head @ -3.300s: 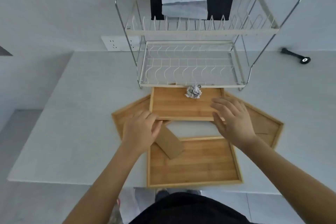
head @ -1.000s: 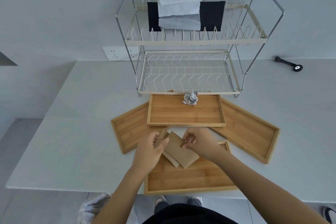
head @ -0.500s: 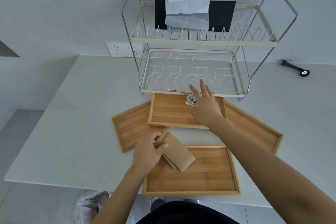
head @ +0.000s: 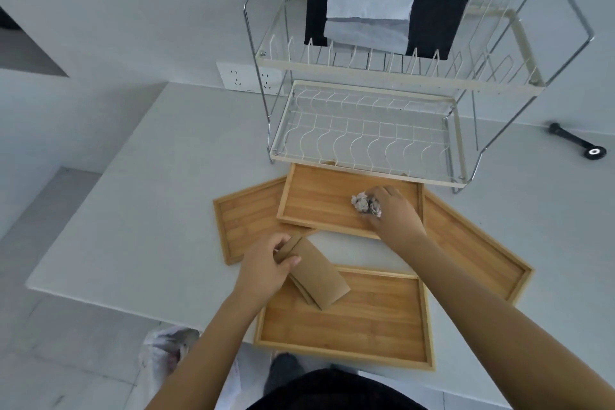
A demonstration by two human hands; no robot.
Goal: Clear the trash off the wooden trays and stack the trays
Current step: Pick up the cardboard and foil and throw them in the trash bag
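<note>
The left hand [head: 266, 271] pinches the folded brown paper [head: 314, 275] over the near tray [head: 349, 348] to keep it, while the right hand [head: 392, 210] curls its fingers on the crumpled foil ball [head: 362, 204] in the far tray [head: 319, 196] to lift it off.

I'm seeing four wooden trays [head: 346, 326] [head: 319, 200] [head: 246, 220] [head: 472, 250], one foil ball [head: 364, 204], one brown paper sleeve [head: 316, 273], one dish rack [head: 366, 143], two cloths [head: 369, 17] [head: 436, 27].
</note>
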